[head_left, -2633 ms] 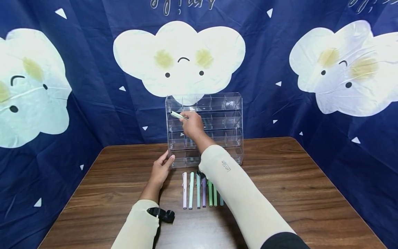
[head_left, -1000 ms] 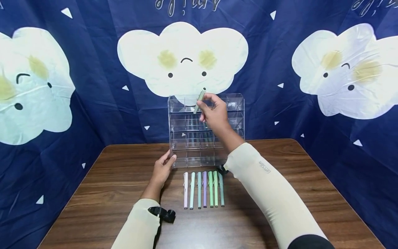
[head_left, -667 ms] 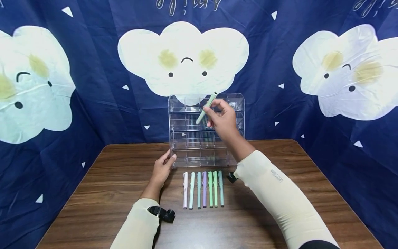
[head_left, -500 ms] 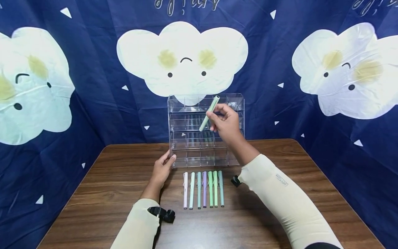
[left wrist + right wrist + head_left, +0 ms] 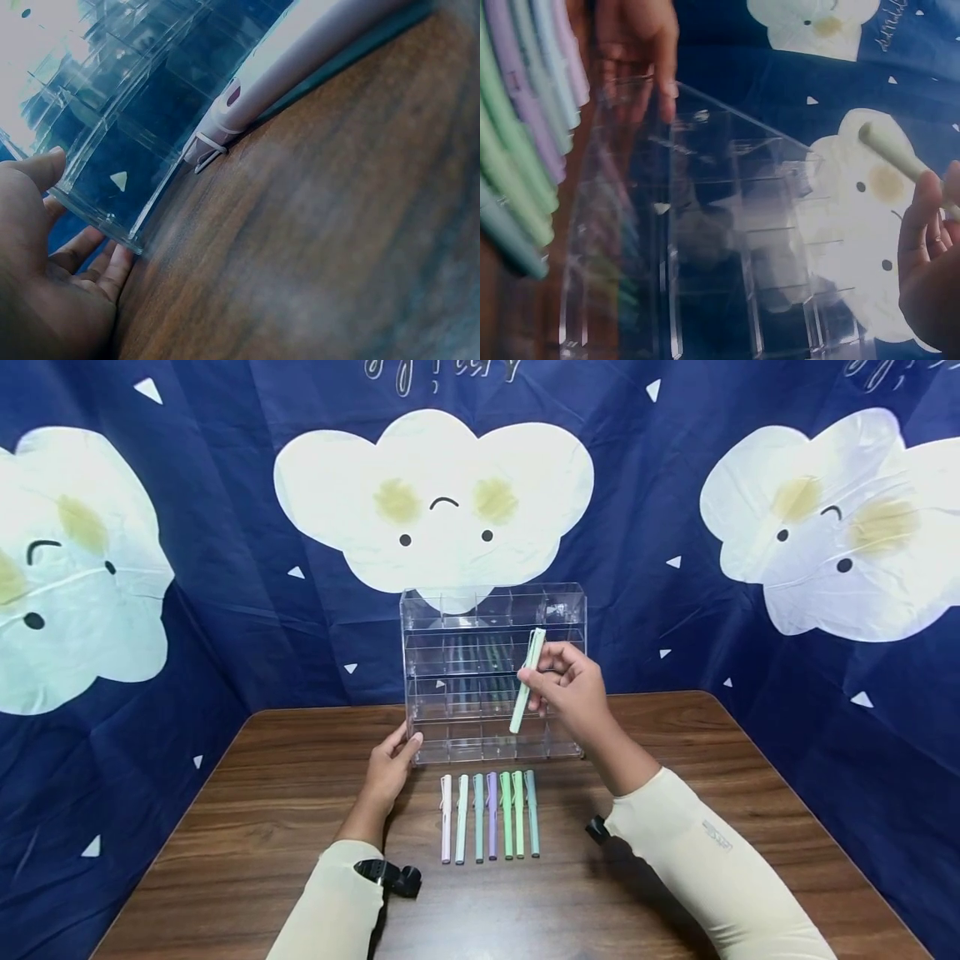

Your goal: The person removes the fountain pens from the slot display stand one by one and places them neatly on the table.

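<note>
My right hand (image 5: 573, 689) pinches a pale green pen (image 5: 528, 681) between thumb and fingers, in front of the rack's right half. The pen stands nearly upright, slightly tilted, clip end up. A clear plastic compartment rack (image 5: 465, 750) stands on the table, with several rows of cells. My left hand (image 5: 390, 768) steadies its lower left side, thumb at the front edge and fingers around the side, as the left wrist view also shows. Several capped pens lie side by side before the rack: pink (image 5: 446, 818), mint (image 5: 461, 818), purple (image 5: 492, 817), greens and blue-greens.
The brown wooden table (image 5: 300, 810) has rounded back corners. A dark blue cloth (image 5: 637, 485) with white clouds hangs behind and at both sides. Black wrist cameras sit on the left wrist (image 5: 390, 877) and right wrist (image 5: 597, 829).
My right hand has brought the pale green pen from the rack's upper left across to the right and down, turning it from nearly level to nearly upright. The left hand has stayed put.
</note>
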